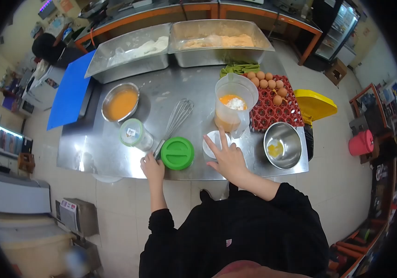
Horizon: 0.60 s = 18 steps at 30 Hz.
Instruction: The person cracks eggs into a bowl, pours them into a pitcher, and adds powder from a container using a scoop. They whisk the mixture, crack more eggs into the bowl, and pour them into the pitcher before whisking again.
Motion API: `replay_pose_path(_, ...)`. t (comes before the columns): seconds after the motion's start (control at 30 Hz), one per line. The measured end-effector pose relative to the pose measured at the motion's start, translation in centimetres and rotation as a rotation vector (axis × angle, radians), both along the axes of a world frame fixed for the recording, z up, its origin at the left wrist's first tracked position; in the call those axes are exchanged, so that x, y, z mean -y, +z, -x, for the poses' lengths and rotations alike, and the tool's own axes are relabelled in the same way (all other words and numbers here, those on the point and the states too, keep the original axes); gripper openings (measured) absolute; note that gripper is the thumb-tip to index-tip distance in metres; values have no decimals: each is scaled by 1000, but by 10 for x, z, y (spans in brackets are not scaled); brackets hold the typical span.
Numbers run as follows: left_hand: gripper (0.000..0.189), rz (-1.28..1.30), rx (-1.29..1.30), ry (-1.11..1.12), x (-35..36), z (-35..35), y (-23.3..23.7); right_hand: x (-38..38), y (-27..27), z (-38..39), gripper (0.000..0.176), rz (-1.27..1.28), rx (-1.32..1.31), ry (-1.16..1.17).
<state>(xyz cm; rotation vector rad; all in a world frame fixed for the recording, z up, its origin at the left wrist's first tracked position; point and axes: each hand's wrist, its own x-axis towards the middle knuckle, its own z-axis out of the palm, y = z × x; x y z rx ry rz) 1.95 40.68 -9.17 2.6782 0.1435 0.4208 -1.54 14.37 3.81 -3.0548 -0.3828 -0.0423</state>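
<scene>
On the steel table, my left hand point(153, 168) has its fingers closed around the handle end of a wire whisk point(178, 116), beside a round green lid point(177, 153). My right hand point(230, 162) is open, fingers spread, over a small white round dish or lid point(211, 147). Its fingertips come close to the base of a translucent plastic pitcher point(226, 121), which contains orange liquid topped with white powder. Left of the whisk stands a clear jar point(138, 136). A steel bowl point(282, 147) with a little yellow egg liquid sits right of my right hand.
Brown eggs point(263, 84) sit in a red egg tray point(272, 114) beside a green cloth point(239, 69). Another bowl point(106, 104) holds orange liquid. Two large steel bins point(221, 56) of powder line the back. A yellow bin lid point(316, 103) adjoins the right edge. A person point(50, 46) stands far left.
</scene>
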Motion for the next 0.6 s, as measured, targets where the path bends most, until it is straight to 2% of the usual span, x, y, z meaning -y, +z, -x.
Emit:
replay_pose_path(0.03,37,-109,-76,-15,-6,-11,-7,1,-7,3,85,-20,59,11)
replay_pose_path(0.1,31,-210,20,-131,-17,-25,-24,12,-19,7,80,-48,136,-13)
replay_pose_path(0.17,26,-237,83,-280,-27,-35,-29,13,-35,10,76,-94,149,-44)
replay_pose_path(0.27,23,-277,49,-340,-26,-36,-21,18,-57,11,66,-156,199,-11)
replay_pose_path(0.4,24,-240,-6,-302,-16,-26,1,13,-54,9,61,-200,140,-27)
replay_pose_path(0.5,25,-183,3,-237,-9,-22,18,6,-58,1,49,-262,192,-36)
replay_pose_path(0.6,26,-114,15,-165,-2,-17,42,-3,-63,-13,48,-243,193,-47)
